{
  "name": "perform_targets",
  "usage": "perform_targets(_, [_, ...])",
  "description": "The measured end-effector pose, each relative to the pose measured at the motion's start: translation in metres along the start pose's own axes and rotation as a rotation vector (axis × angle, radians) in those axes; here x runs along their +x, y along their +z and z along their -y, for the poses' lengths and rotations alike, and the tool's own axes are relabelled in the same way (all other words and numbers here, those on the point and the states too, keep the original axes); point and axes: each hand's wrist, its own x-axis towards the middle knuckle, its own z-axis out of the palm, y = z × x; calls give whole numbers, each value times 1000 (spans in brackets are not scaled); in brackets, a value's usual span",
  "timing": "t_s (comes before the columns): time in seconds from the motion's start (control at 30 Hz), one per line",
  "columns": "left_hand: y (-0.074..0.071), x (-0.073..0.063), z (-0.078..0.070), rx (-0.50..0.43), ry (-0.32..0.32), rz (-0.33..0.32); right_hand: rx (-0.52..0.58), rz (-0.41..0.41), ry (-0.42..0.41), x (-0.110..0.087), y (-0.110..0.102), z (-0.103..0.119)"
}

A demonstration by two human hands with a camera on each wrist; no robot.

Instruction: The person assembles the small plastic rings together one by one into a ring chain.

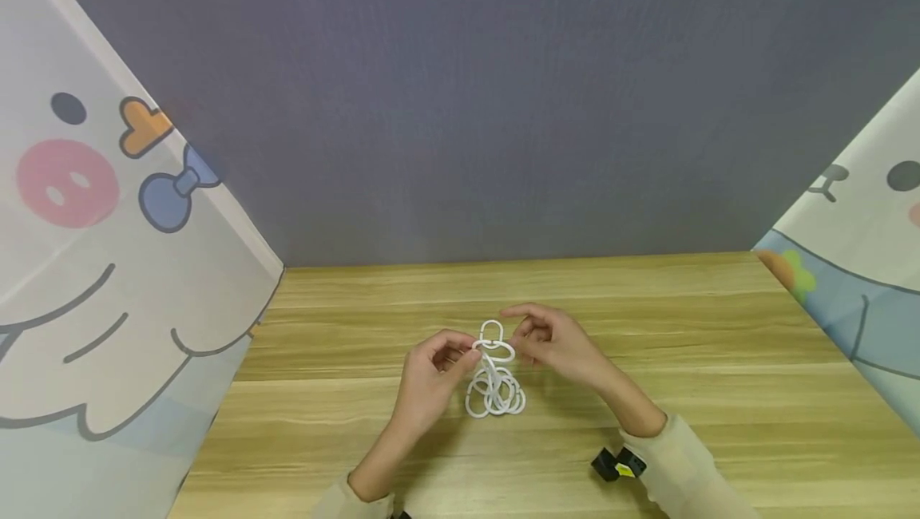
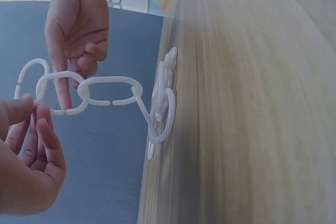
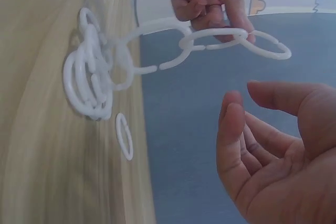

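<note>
A chain of white plastic C-shaped links (image 2: 113, 80), each with a small gap in its ring, hangs above the wooden table. My left hand (image 1: 426, 382) pinches a link near the chain's upper end between thumb and fingertips. One end link (image 3: 268, 53) dangles beyond that pinch. Lower down, the chain runs into a heap of white links (image 3: 79, 85) lying on the table. My right hand (image 1: 564, 347) hovers just right of the chain, fingers loosely bent, thumb and index apart. Nothing is between its fingers in the right wrist view.
A single white link (image 3: 124, 136) lies on the wooden table (image 1: 345, 415) apart from the heap. Behind the table rises a grey panel (image 1: 460, 104). Cartoon-printed panels (image 1: 43, 279) stand at both sides. A small black device (image 1: 606, 465) sits by the right sleeve.
</note>
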Motion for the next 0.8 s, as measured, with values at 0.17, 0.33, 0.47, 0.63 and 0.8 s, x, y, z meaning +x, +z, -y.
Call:
perform_targets(0.17, [0, 1, 1, -11, 7, -13, -49, -48, 17, 11, -2, -4])
perform_targets(0.33, [0, 2, 1, -5, 8, -8, -150, -62, 8, 20, -1, -11])
perform_targets(0.47, [0, 2, 0, -9, 10, -4, -237, -53, -18, 27, 3, -17])
perform_targets(0.63, [0, 1, 0, -9, 8, -6, -310, -67, -54, 36, 9, -26])
perform_targets(0.8, [-1, 1, -1, -4, 3, -5, -377, -93, -91, 43, 14, -32])
